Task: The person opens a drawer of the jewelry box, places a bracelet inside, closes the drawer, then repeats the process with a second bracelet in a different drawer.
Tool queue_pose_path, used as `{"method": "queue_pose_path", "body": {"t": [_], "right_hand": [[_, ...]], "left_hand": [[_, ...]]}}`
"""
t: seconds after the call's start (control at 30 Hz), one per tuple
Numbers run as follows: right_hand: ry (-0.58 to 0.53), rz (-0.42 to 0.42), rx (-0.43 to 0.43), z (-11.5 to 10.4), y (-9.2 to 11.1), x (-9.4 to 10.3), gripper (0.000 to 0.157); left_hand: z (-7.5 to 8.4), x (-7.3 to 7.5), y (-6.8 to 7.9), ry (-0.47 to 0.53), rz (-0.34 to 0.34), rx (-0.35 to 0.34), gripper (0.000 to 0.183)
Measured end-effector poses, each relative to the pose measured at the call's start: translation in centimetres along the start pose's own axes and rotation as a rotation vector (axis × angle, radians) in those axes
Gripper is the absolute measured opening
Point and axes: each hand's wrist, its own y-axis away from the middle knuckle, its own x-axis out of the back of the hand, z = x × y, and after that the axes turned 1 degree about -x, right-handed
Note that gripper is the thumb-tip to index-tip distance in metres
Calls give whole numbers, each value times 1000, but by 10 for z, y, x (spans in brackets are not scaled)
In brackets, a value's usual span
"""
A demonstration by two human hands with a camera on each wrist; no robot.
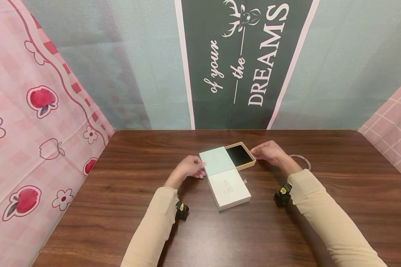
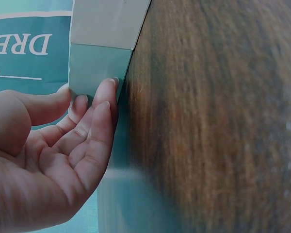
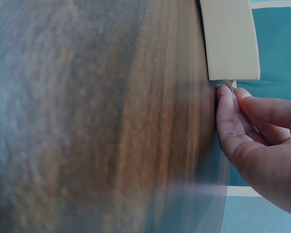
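Observation:
A mint sleeve (image 1: 217, 161) and a white box (image 1: 228, 189) with small lettering sit side by side on the table. From the mint sleeve's right end a cream drawer (image 1: 246, 167) is partly pulled out, showing a flat black surface (image 1: 238, 155) inside. My left hand (image 1: 191, 166) holds the mint sleeve's left end, thumb near its top edge and fingers against the end. At the drawer's outer end, my right hand (image 1: 270, 152) pinches a small pull tab (image 3: 231, 86) between thumb and fingers. Another small tab (image 1: 245, 181) sticks out from the white box's right side.
The wooden table (image 1: 120, 215) reaches back to a hanging cloth (image 1: 147, 74) with a deer print. A thin pale loop (image 1: 302, 159) lies behind the right wrist. Black wrist cameras (image 1: 282, 195) hang below both sleeves. A pink cloth (image 1: 36, 141) hangs on the left.

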Motion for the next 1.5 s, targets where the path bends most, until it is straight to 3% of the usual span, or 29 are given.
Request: {"method": "queue_pose_path", "body": {"t": [0.73, 1.27, 1.5], "right_hand": [[20, 17, 29, 7, -3, 13, 27], [62, -35, 36, 5, 0, 16, 28], [19, -77, 39, 5, 4, 21, 31]], "left_hand": [[2, 0, 0, 3, -4, 10, 18], [2, -4, 1, -1, 11, 22, 18], [1, -9, 4, 8, 19, 18, 18]]}}
